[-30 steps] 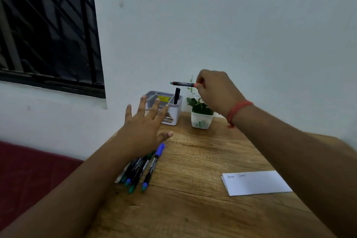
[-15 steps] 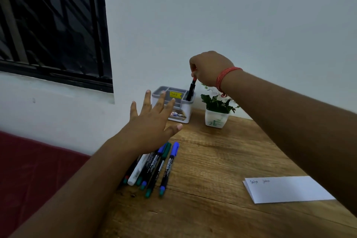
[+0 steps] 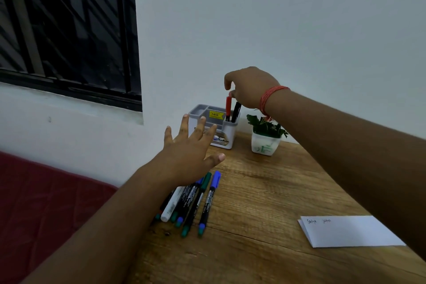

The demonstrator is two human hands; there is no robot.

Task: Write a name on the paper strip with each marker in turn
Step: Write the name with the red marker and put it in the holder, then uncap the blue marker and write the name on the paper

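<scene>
A red marker (image 3: 228, 106) stands upright in the grey pen holder (image 3: 227, 139), next to a black marker (image 3: 236, 111). My right hand (image 3: 250, 87) hovers just above them; one fingertip touches the red cap and the index finger is lifted off. My left hand (image 3: 189, 152) floats with fingers spread over a row of several markers (image 3: 200, 200) lying on the wooden table (image 3: 265, 203), holding nothing. The white paper strip (image 3: 350, 232) lies at the right, with two small names written near its left end.
A small potted plant (image 3: 266, 138) stands right of the holder, under my right wrist. The white wall is directly behind both. A dark barred window (image 3: 69, 30) is at the upper left, and a red cushioned surface (image 3: 46, 203) lies beyond the table's left edge.
My right hand turned the red marker from level to upright, lowered it into the holder beside the black marker and loosened its grip. My left hand stayed spread over the lying markers.
</scene>
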